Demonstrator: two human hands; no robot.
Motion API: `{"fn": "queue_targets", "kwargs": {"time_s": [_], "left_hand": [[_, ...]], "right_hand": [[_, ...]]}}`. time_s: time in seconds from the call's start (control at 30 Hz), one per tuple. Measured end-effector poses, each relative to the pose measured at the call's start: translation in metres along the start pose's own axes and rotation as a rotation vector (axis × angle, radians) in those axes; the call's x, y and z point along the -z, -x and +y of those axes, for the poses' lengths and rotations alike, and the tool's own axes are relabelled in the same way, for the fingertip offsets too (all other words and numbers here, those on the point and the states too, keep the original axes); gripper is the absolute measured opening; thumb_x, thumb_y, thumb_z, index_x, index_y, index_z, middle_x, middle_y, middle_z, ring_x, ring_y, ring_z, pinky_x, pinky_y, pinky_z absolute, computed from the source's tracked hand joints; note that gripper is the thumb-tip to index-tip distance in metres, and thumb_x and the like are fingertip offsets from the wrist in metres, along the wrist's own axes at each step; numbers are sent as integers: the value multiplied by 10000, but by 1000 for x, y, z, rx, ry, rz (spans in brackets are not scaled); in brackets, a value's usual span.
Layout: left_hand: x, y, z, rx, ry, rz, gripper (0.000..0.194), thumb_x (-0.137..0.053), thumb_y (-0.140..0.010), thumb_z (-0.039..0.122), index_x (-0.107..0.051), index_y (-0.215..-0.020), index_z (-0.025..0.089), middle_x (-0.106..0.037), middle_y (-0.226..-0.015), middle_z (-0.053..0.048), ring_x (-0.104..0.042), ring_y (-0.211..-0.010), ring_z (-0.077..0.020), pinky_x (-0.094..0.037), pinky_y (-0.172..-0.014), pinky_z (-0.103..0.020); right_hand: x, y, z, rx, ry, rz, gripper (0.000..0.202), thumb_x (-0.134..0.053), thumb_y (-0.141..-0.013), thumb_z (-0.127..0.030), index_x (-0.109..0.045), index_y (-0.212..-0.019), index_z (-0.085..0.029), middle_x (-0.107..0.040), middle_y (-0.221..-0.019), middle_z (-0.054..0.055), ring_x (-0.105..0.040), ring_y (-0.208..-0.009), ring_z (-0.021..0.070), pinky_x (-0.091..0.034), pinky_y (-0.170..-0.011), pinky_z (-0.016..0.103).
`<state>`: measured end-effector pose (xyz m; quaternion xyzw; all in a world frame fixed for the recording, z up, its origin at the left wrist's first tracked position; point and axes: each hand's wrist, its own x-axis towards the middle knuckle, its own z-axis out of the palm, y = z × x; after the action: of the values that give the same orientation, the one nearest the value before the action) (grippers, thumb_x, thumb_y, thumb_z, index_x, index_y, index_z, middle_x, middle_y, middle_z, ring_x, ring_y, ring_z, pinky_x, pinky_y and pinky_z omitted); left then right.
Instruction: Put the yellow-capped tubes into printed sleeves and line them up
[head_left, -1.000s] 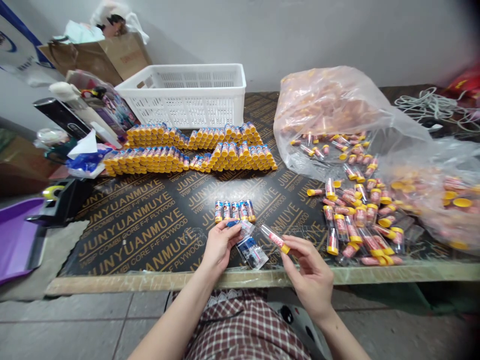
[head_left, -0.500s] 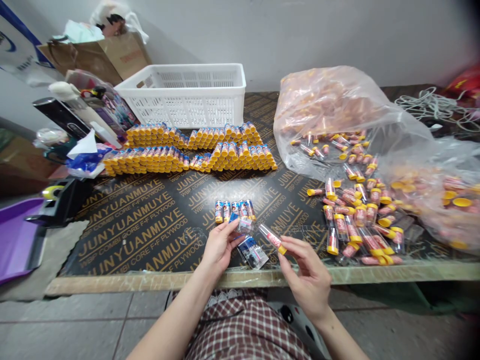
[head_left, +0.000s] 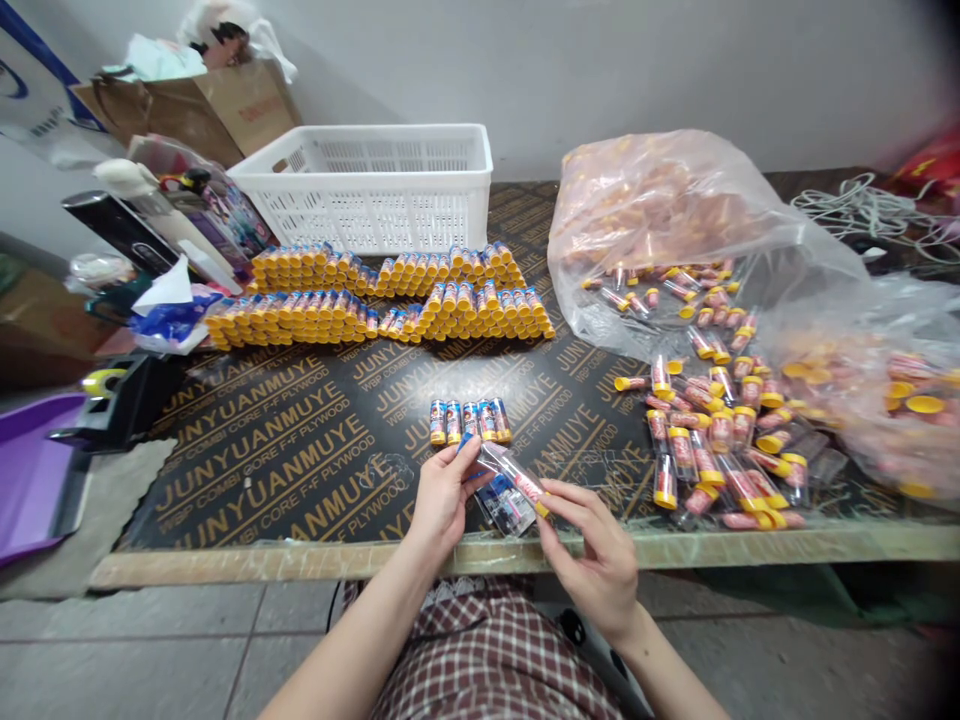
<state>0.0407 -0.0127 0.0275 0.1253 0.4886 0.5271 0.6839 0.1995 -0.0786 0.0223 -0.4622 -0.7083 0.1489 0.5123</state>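
My right hand pinches a clear tube by its yellow cap; something pink and white shows inside it. Between the thumb and fingers of my left hand is a small blue-and-clear printed plastic sleeve. The tube's far end meets or overlaps this sleeve; whether it is inside I cannot tell. Under the tube, a small pile of flat printed sleeves lies near the table's front edge. Just beyond my left hand stands a short row of blue-labelled tubes with yellow caps.
Stacked labelled tubes lie in rows before a white plastic basket. At right, loose unlabelled tubes spill from a large clear bag. A tape dispenser and purple dustpan are at left.
My right hand has moved left with the tube, bringing its far end up to the sleeve in my left hand. My left hand has barely shifted.
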Motion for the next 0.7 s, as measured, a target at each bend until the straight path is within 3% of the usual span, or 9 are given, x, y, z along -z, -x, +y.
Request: {"fn": "queue_targets", "kwargs": {"time_s": [0.13, 0.27, 0.33, 0.43, 0.57, 0.7], "left_hand": [[-3, 5, 0, -13, -22, -83, 308, -837, -537, 239, -689, -769, 101, -692, -738, -38, -618, -634, -105, -529, -634, -231], [-3, 11, 0, 24, -113, -184, 373, -836, -542, 212, -680, -862, 103, -701, -776, -50, -634, -653, -120, -529, -662, -250], [-3, 15, -1, 85, -172, -253, 414, -841, -531, 207, -672, -896, 110, -705, -794, -56, -640, -656, -129, -529, -661, -260], [-4, 23, -2, 148, -257, -325, 376, -826, -563, 257, -675, -873, 106, -700, -777, -64, -635, -646, -133, -518, -631, -248], [-6, 31, -2, 180, -321, -369, 318, -779, -628, 352, -684, -797, 100, -669, -684, -48, -597, -575, -113, -490, -573, -226], [-6, 34, -4, 223, -343, -401, 312, -796, -605, 334, -680, -793, 113, -658, -663, -30, -593, -565, -109, -471, -552, -212]], "right_hand": [[-1, 3, 3, -68, -53, -90, 386, -522, -823, -20, -608, -1133, -233, -617, -1119, 79, -599, -1037, 189, -507, -894, 344], [-1, 5, 10, -95, -70, -98, 392, -494, -833, -27, -599, -1132, -258, -608, -1010, 56, -614, -928, 161, -536, -804, 306], [-1, 4, 14, -84, -33, -74, 459, -538, -804, -48, -549, -1206, -268, -578, -1008, 58, -607, -907, 168, -544, -786, 319], [1, -1, 17, -66, 3, -80, 642, -581, -741, -76, -422, -1331, -274, -501, -1202, 99, -547, -1084, 235, -510, -894, 422], [5, -9, 16, -76, -139, -245, 776, -542, -673, -81, -312, -1388, -275, -286, -1458, 102, -362, -1310, 290, -462, -976, 470], [8, -13, 15, -115, -265, -429, 827, -504, -622, -71, -289, -1401, -249, -362, -1428, 100, -397, -1299, 274, -422, -1026, 454]]}}
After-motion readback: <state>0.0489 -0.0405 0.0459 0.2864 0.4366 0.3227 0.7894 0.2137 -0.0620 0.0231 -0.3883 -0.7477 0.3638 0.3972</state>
